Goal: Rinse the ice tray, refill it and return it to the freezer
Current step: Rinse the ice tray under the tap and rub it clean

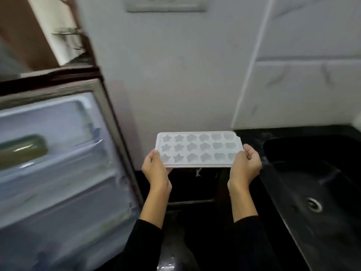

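The white ice tray is held level by its short ends: the left end is gripped by the left hand, the right end by the right hand. To the tray's left, an open fridge door is seen; to its right, a black sink set in the bench.

a home kitchen: open fridge, black sink, tiled wall.
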`<state>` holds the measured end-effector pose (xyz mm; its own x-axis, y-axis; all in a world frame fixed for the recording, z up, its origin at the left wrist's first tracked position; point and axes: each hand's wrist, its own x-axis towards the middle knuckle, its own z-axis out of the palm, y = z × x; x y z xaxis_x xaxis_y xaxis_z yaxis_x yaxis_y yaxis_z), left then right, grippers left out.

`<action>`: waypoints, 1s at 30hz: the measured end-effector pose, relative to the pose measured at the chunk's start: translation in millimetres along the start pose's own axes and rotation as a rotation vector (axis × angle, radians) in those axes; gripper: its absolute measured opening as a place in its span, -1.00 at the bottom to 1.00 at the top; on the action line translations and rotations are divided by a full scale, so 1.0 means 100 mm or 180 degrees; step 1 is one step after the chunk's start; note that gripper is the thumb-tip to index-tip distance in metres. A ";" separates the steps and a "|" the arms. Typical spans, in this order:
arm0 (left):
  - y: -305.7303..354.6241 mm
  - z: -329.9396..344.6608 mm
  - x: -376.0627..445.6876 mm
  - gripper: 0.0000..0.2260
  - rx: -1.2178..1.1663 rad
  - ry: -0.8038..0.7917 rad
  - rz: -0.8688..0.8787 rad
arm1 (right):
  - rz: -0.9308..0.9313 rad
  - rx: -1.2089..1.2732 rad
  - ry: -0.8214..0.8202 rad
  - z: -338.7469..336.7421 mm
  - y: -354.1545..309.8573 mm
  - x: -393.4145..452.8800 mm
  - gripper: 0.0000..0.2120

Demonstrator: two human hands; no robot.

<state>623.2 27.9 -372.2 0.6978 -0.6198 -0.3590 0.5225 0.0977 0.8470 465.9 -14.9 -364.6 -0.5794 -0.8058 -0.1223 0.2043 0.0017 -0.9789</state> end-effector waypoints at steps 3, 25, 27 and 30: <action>-0.16 0.50 0.04 -0.78 0.0095 -0.0483 -0.0363 | -0.0057 0.0056 0.0417 -0.19 -0.13 0.36 -0.62; -1.68 3.09 -0.95 -0.73 0.1163 -0.2719 -0.1816 | -0.0250 -0.0091 0.2551 -1.93 -0.67 2.19 -0.62; -1.83 3.23 -1.10 -0.69 0.1178 -0.2842 -0.1958 | -0.0208 -0.0137 0.2629 -2.14 -0.74 2.35 -0.62; -2.07 3.41 -1.33 -0.68 0.1255 -0.2929 -0.2064 | -0.0193 -0.0701 0.2783 -2.41 -0.83 2.55 -0.60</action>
<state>255.1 -175.5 -365.8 -0.3380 -0.8067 -0.4848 0.3493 -0.5858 0.7313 110.6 -77.8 -353.7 -0.9956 -0.0706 -0.0622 0.0503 0.1596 -0.9859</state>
